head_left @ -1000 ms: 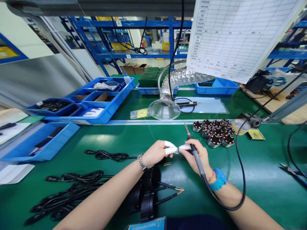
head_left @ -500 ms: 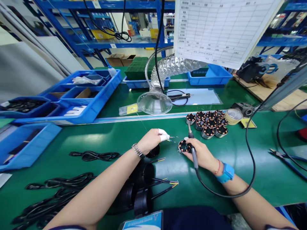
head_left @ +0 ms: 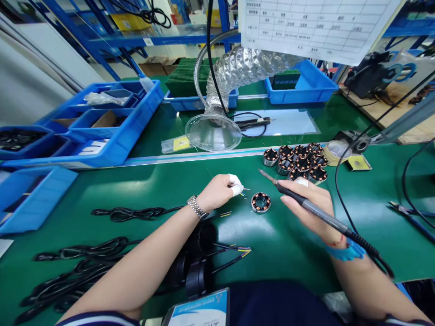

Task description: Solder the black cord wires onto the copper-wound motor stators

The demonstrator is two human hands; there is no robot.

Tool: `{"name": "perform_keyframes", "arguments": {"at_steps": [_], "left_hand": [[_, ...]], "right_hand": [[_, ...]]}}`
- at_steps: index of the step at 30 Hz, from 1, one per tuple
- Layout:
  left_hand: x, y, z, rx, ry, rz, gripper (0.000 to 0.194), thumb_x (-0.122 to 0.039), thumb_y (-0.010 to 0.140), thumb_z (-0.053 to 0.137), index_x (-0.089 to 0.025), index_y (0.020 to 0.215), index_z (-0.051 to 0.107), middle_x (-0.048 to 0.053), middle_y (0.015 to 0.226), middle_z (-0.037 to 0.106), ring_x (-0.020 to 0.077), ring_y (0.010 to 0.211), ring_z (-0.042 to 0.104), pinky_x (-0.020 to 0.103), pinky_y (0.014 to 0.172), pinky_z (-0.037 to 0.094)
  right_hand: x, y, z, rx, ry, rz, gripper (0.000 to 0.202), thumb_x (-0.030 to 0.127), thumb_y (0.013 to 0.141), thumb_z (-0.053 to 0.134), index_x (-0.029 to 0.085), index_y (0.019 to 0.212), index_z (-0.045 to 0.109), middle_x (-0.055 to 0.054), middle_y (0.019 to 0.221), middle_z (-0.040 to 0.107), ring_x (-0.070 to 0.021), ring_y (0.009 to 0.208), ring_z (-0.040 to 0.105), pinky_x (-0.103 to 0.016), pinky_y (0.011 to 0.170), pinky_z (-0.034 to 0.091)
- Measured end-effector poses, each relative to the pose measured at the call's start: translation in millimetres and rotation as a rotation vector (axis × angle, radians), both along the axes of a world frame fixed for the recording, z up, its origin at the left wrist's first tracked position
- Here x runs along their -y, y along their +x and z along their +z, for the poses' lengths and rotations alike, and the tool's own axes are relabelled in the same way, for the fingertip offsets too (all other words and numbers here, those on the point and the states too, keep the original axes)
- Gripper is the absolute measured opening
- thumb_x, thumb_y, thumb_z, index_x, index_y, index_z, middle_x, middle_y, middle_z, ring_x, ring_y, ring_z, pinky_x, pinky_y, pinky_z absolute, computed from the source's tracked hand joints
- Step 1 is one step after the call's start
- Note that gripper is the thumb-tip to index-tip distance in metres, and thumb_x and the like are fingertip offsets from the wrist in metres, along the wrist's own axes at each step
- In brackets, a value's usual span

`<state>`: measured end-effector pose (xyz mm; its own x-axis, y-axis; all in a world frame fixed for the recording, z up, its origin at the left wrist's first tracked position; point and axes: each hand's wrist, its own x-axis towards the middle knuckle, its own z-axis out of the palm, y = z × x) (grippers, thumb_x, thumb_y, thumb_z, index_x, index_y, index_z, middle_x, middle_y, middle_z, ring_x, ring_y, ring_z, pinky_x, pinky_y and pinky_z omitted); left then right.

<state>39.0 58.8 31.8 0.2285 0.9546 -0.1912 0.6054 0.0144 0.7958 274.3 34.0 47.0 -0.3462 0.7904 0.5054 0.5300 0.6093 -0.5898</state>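
In the head view, a slender grey-and-black soldering iron [head_left: 314, 210] was clamped in the right hand [head_left: 322, 199], its long axis slanted, tip pointing far-left over the glossy green tabletop [head_left: 288, 253]. Thin coloured wires [head_left: 243, 194] were pinched by the left hand [head_left: 217, 192], near a copper-wound metal ring [head_left: 261, 210]. Blue metal shelving [head_left: 170, 40] was seen beyond.

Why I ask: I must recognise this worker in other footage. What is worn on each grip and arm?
The left grip has white finger coverings, with a silver-coloured link-band watch at the wrist. The right grip has at least one white finger covering, with a thin red cord and a blue band at the wrist. The left sleeve has a dark, white-striped cuff.
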Motion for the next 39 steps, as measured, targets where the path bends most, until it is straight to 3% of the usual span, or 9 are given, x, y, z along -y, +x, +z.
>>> {"name": "perform_keyframes", "arguments": {"at_steps": [6, 9, 39], "left_hand": [[0, 1, 0.5, -0.044, 0.012, -0.013, 0.016, -0.025, 0.068, 0.05, -0.013, 0.059, 0.057, 0.001, 0.063, 0.056, 0.0127, 0.061, 0.05, 0.024, 0.058, 0.036], [-1, 1, -1.9, -0.031, 0.01, -0.018, 0.016, -0.025, 0.068, 0.05, -0.013, 0.061, 0.058, 0.001, 0.064, 0.057, 0.0134, 0.063, 0.051, 0.025, 0.06, 0.037], [-3, 1, -4.6, 0.0, -0.007, -0.009, 0.015, -0.025, 0.067, 0.051, -0.014, 0.062, 0.058, 0.002, 0.067, 0.06, 0.0149, 0.066, 0.054, 0.025, 0.062, 0.04]], "right_hand": [[-6, -6, -15.8, -0.252, -0.305, -0.039, 0.01, 0.022, 0.078, 0.054, 0.019, 0.083, 0.062, -0.001, 0.077, 0.065, -0.0135, 0.07, 0.06, -0.026, 0.065, 0.048], [-9, -7, -21.5, -0.299, -0.369, -0.019, 0.01, 0.022, 0.077, 0.055, 0.019, 0.082, 0.063, -0.001, 0.074, 0.063, -0.0133, 0.068, 0.06, -0.026, 0.063, 0.047], [-12, -12, -21.2, -0.317, -0.428, 0.006, 0.011, 0.022, 0.075, 0.056, 0.018, 0.082, 0.064, -0.001, 0.071, 0.063, -0.0137, 0.068, 0.059, -0.027, 0.061, 0.046]]}}
